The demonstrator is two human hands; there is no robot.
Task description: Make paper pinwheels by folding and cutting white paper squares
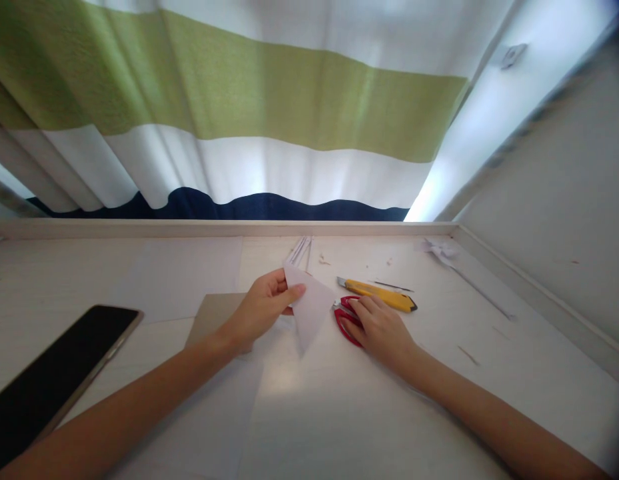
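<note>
Between the thumb and fingers of my left hand (264,303) is a folded piece of white paper (313,303), roughly a triangle with one point hanging down. My right hand (382,327) rests low on the table, its fingers on the red handles of a pair of scissors (345,327). The scissor blades are mostly hidden behind the paper. Just beyond the right hand lies a yellow box cutter (382,295), and past it a thin dark stick (393,286). White paper sticks (300,250) lie behind the folded paper.
A black phone (64,373) lies at the left. Sheets of white paper (189,273) and a brown card (216,310) are under and beside my left arm. A white paper pinwheel (442,251) on a stick lies at the back right. Small scraps (468,355) are scattered about. A striped curtain (289,93) hangs behind.
</note>
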